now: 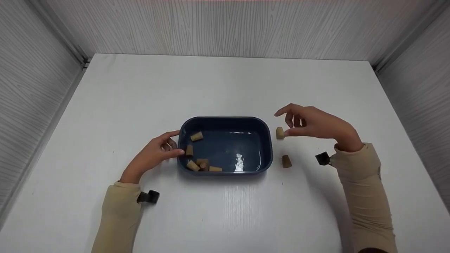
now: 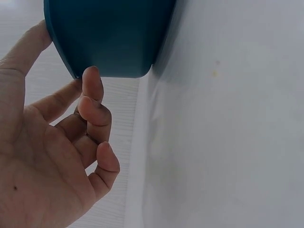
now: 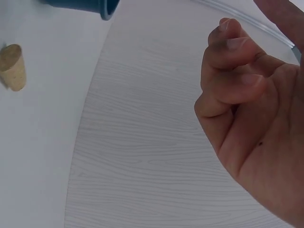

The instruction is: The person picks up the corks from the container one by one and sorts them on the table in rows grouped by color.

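Several tapered cork stoppers [image 1: 197,136] lie at the left end of a dark blue rectangular box [image 1: 225,119]. My left hand [image 1: 154,153] is at the box's left end, thumb and index finger spread apart and touching its rim; the other fingers curl loosely outside the wall. To the right of the box is a pale cork stopper [image 1: 280,133]. My right hand [image 1: 313,121] is beside it, index finger stretched out above and thumb tip right at the cork's edge. A browner cork stopper [image 1: 286,161] lies nearer the front, below that hand.
The box stands near the middle of a white table [image 1: 225,211]. Grey wood-grain panels [image 1: 228,28] rise behind the table and on both sides. Each sleeved wrist carries a small black camera mount [image 1: 149,197].
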The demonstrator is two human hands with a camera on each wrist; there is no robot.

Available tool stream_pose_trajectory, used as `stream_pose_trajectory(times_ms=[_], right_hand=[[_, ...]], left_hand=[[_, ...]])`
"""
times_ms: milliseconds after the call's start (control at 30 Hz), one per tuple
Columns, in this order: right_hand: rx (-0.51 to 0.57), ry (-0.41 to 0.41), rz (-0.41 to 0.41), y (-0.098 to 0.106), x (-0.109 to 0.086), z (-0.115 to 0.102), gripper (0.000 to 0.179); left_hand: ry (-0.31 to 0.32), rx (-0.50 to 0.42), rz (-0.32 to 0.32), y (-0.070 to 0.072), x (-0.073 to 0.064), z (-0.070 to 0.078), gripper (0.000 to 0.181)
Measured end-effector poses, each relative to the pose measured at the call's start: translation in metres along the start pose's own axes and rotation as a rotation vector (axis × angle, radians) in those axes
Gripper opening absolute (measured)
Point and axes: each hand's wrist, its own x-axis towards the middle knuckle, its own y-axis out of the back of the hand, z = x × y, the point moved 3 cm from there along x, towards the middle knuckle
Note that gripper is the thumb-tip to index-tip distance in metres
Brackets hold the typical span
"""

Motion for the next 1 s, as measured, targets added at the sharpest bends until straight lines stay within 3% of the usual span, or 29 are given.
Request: stream_pose_trajectory(times_ms=[433,767,1000], right_hand=[[0.048,0.110,0.071,0.005,0.038,-0.040,0.040],[0.290,0.222,0.147,-0.003,0.060,-0.049,0.042],[0.315,0.245,0.119,-0.012,0.077,-0.052,0.042]], left_hand=[[-0.006,-0.013,0.001,0.000,-0.002,-0.002,0.067],[-0.004,-0.009,0.006,0.002,-0.004,-0.004,0.070],[0.000,-0.014,0.012,0.002,-0.004,-0.004,0.069]])
